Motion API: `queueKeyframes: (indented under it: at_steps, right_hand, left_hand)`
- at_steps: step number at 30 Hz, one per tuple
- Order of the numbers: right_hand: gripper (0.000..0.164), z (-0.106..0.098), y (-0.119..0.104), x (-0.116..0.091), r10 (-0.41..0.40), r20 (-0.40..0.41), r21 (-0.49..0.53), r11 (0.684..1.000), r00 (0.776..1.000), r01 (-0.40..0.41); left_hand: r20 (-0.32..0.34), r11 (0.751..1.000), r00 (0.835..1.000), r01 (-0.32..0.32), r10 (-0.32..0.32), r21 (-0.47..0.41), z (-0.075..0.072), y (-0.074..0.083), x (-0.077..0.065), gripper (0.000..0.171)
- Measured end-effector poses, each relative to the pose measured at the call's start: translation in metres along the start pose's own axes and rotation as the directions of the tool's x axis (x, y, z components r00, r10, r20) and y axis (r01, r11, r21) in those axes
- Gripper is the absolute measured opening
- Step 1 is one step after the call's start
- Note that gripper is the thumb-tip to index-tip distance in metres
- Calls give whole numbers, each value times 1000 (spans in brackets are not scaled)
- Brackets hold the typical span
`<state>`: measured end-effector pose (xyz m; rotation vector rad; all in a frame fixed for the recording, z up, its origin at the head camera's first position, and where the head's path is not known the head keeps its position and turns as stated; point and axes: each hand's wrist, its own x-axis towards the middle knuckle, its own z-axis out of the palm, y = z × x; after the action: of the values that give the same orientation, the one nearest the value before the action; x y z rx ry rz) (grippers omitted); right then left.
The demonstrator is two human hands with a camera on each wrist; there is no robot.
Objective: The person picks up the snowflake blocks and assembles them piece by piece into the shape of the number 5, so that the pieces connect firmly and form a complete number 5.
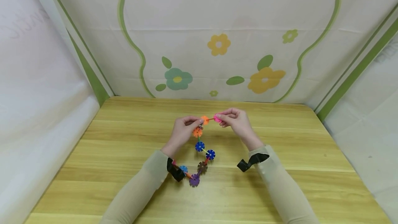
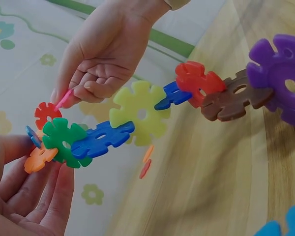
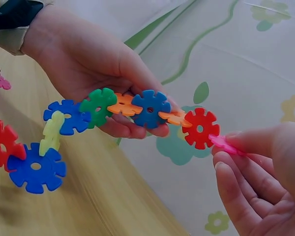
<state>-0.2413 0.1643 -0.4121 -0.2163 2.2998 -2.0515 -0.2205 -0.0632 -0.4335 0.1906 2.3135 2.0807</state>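
Note:
A chain of slotted plastic snowflake discs in many colours hangs and curves between the hands and the table. My left hand (image 1: 181, 132) holds it between thumb and fingers near its upper end, at a blue disc (image 3: 151, 109). The right hand (image 1: 237, 122) pinches a pink disc (image 3: 226, 144), which touches the edge of a red disc (image 3: 200, 129). Between red and blue is an orange disc (image 1: 204, 120). Lower down come a green disc (image 2: 65, 142), a yellow disc (image 2: 140, 113), a brown disc (image 1: 202, 167) and a purple disc (image 1: 194, 180). My left wrist hides part of the chain.
A wood-grain table (image 1: 280, 189) lies under the hands. Behind it stands a white cloth backdrop (image 1: 186, 16) with printed flowers, and white cloth hangs at both sides. Black straps (image 1: 256, 160) hang from the wrists.

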Motion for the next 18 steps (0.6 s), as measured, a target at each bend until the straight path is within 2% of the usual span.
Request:
queueKeyframes:
  at_steps: [7, 18]
  right_hand:
    - [26, 5, 0, -1, -10, -8, 12, 1000, 1000, 10]
    - [28, 6, 1, -1, -15, -9, 27, 1000, 1000, 16]
  left_hand:
    - [-13, 1000, 1000, -22, 22, 1, 2, -1, -1, 28]
    - [-18, 1000, 1000, -10, 10, -29, 4, -3, 0, 29]
